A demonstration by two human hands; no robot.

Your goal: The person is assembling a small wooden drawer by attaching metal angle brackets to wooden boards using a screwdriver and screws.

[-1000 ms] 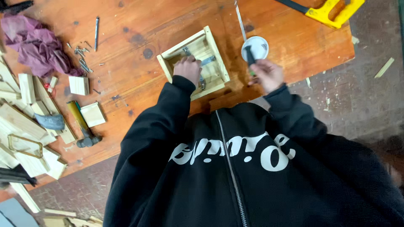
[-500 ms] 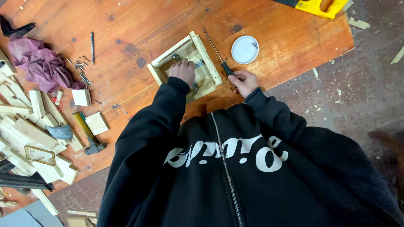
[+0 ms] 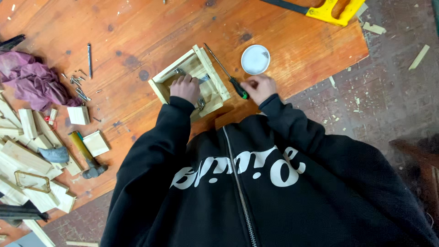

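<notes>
A small open wooden box [image 3: 215, 75] lies on the orange wooden board [image 3: 137, 27]. My left hand [image 3: 185, 88] reaches inside it, fingers bent over a metal fitting [image 3: 201, 102] on the box's floor. My right hand [image 3: 259, 88] is just right of the box, its curled fingertips on the end of a screwdriver's black and green handle [image 3: 239, 88]. The thin shaft runs up and left along the box's right wall. My black hooded top fills the lower half of the view.
A white dish [image 3: 255, 59] with small screws sits above my right hand. A yellow-handled saw [image 3: 334, 9] lies at the top right. Purple cloth [image 3: 32, 82], loose screws [image 3: 77, 84], a hammer [image 3: 87, 158] and several wood offcuts [image 3: 27, 160] crowd the left. The board's edge drops to paved ground [image 3: 388, 91].
My right hand came back from the white dish to the box's right side with the screwdriver. The left hand stayed inside the box. The camera view shifted.
</notes>
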